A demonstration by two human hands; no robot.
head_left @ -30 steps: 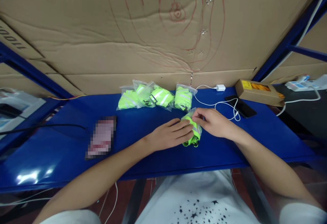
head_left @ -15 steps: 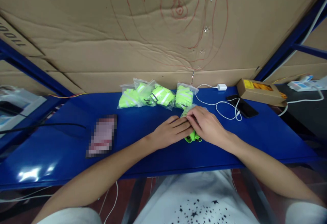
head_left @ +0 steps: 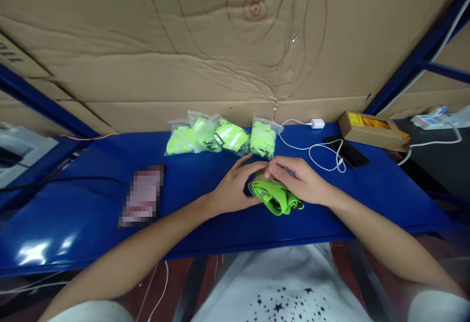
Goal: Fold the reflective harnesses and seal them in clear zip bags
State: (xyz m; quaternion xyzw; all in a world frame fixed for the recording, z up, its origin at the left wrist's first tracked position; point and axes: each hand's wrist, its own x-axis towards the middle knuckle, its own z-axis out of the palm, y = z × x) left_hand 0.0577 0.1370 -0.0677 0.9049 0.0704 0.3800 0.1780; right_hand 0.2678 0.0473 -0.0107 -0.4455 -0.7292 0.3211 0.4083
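A rolled fluorescent-green reflective strap [head_left: 277, 199] sits in a clear plastic bag between my two hands, just above the blue table. Its coiled end faces me, while the far part of the bag is hidden behind my fingers. My left hand [head_left: 235, 187] curves around the left side of the bag, thumb low and fingers reaching over the top. Across from it, my right hand [head_left: 299, 180] is closed, fingertips pinching the bag's upper edge. Beyond the hands lie several similar bagged green straps [head_left: 230, 136], with one bagged strap [head_left: 263, 137] slightly apart on the right.
A pixelated phone-like object [head_left: 141, 197] lies at left on the blue table [head_left: 191, 229]. Toward the right are a white cable with a charger [head_left: 317, 124], a black phone [head_left: 350, 153] and an open cardboard box [head_left: 374, 130]. A cardboard wall [head_left: 205, 82] stands behind.
The bagged strap has been tilted so more of its green coil shows. My left hand has opened from flat over it to curving around its side. The view has shifted slightly.
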